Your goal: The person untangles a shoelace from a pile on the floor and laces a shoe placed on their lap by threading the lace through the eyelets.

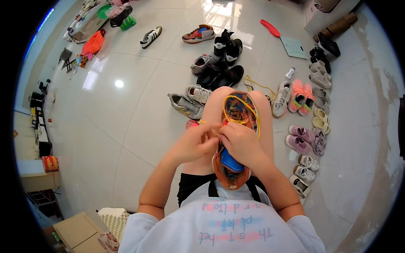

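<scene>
A patterned orange and dark shoe (233, 180) lies on my lap, its toe pointing away from me and its heel against my shirt. Blue material (231, 162) fills its opening. A yellow lace (258, 120) loops over the toe and runs down to the hands. My right hand (240, 141) rests on the shoe's upper, its fingers closed at the lace. Beside it on the left, my left hand (198, 141) has its thumb and fingertips together at the lacing; the exact hold of the fingertips is hard to see.
On the floor beyond my knees stand several dark shoes (219, 76) and a matching patterned shoe (199, 34). A row of pairs, with pink sneakers (297, 96), lines the right side. A red insole (270, 28) lies near a pale sheet (294, 47). A cardboard box (78, 232) is at lower left.
</scene>
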`<state>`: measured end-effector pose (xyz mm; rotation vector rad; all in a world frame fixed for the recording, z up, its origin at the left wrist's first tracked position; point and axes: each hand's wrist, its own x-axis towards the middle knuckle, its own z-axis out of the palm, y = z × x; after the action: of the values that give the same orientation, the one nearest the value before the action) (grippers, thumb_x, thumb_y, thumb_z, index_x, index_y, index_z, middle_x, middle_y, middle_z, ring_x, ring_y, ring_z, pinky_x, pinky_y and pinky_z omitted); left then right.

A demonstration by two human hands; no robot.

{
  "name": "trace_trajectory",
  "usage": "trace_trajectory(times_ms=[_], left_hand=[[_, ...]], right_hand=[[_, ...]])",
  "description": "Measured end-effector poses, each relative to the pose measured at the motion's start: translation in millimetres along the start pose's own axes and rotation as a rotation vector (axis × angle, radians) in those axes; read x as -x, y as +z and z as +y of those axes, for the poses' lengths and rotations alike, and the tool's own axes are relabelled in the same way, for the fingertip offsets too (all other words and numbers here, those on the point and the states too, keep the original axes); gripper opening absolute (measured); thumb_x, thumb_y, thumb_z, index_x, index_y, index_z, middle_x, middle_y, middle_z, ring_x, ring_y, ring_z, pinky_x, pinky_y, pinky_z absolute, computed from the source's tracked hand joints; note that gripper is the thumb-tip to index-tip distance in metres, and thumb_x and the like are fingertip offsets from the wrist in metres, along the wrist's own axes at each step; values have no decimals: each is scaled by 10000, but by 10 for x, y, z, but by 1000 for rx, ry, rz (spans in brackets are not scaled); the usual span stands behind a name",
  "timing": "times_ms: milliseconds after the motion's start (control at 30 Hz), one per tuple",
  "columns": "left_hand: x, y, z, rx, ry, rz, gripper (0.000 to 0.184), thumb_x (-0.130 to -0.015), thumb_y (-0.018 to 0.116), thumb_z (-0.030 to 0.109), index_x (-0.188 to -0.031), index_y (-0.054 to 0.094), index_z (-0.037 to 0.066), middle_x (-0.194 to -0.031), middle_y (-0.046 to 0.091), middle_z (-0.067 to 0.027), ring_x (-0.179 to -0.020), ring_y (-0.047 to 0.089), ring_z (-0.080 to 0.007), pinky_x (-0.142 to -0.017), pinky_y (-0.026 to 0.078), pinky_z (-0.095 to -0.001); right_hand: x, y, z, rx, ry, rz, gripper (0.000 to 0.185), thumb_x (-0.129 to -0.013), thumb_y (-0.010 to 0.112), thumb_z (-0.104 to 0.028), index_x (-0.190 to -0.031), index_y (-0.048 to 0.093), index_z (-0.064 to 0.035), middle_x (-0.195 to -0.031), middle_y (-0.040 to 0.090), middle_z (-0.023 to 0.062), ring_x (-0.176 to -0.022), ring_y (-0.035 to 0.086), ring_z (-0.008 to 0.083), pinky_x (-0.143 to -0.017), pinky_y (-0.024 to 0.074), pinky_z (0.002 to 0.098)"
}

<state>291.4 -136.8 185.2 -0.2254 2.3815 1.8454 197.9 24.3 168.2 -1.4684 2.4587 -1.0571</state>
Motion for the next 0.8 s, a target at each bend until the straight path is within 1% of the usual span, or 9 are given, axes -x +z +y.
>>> trace_trajectory(times_ms=[233,333,400,467,533,567,667,733,800], left_hand=[[-52,113,-218,-151,210,140,158,-904,544,115,-977,619,-4,-732,589,-40,-648,535,-122,-588,443,-287],[32,-136,-146,-11,20,237,161,-922,540,133,-885,608,-9,-712,576,-29,-606,512,-107,-558,419,-269],[118,-287,-148,398,11,558,195,-936,525,153,-809,577,15,-678,535,-17,-557,454,-78,-501,360,-225],[212,-490,-1,664,352,789,211,-933,523,181,-772,549,47,-654,494,-2,-538,396,-49,-468,298,-186],[286,-749,131,918,467,1140,221,-932,514,213,-777,550,60,-654,498,-7,-519,370,-49,-450,270,-179],[303,-795,146,916,465,1143,221,-932,514,213,-777,550,60,-654,498,-7,-519,370,-49,-450,270,-179],[308,-839,82,631,428,1224,160,-917,523,177,-856,597,49,-624,499,4,-501,373,-56,-454,278,-195],[200,-709,-108,-126,-4,867,168,-894,553,149,-992,622,32,-589,495,-9,-486,389,-86,-455,315,-239],[85,-383,-152,-409,-44,729,263,-861,589,130,-1107,609,41,-572,509,-43,-501,459,-129,-482,364,-284]], right_hand=[[15,-122,-23,-45,-85,94,167,-736,692,-117,-859,593,-64,-814,548,76,-823,565,261,-691,466,368],[34,-226,-14,48,27,96,353,-687,750,-148,-990,588,-69,-950,544,91,-971,516,279,-814,427,391],[47,-261,-5,123,153,74,491,-635,793,-141,-1067,572,-70,-1053,535,93,-1018,489,291,-906,396,407],[52,-272,4,135,173,58,519,-628,798,-147,-1089,572,-73,-1068,527,98,-1020,489,289,-920,388,401],[47,-284,-12,154,218,61,544,-620,802,-139,-1102,561,-66,-1063,528,103,-1024,489,295,-917,396,396],[55,-272,2,152,217,58,544,-620,802,-139,-1102,561,-66,-1063,528,103,-1024,489,295,-917,396,396],[81,-221,88,60,170,107,553,-647,786,-125,-1137,535,-69,-1134,489,116,-1081,470,301,-906,387,412],[106,-222,136,-85,223,188,559,-655,769,-100,-1152,518,-61,-1167,472,133,-1114,456,315,-940,391,407],[105,-241,131,-61,222,211,570,-655,764,-94,-1165,513,-60,-1188,463,141,-1131,447,321,-955,390,404]])
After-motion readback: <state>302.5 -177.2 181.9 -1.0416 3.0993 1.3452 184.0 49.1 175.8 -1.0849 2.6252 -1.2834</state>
